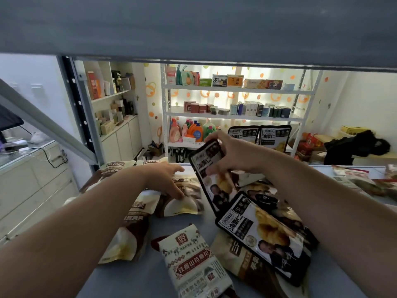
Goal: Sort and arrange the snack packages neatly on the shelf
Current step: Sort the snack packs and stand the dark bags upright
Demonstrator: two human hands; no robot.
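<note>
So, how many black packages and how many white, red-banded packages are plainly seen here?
Black packages: 4 (two standing at the back, one in the right hand, one lying in front)
White, red-banded package: 1
Total: 5

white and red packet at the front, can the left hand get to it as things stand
Probably yes: the white and red packet lies mostly uncovered, nearer the person than the left hand, which only rests on a brown packet.

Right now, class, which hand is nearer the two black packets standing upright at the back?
Right. The right hand, gripping a tilted black packet, is just in front of the upright black packets; the left hand rests on a brown packet farther left.
</note>
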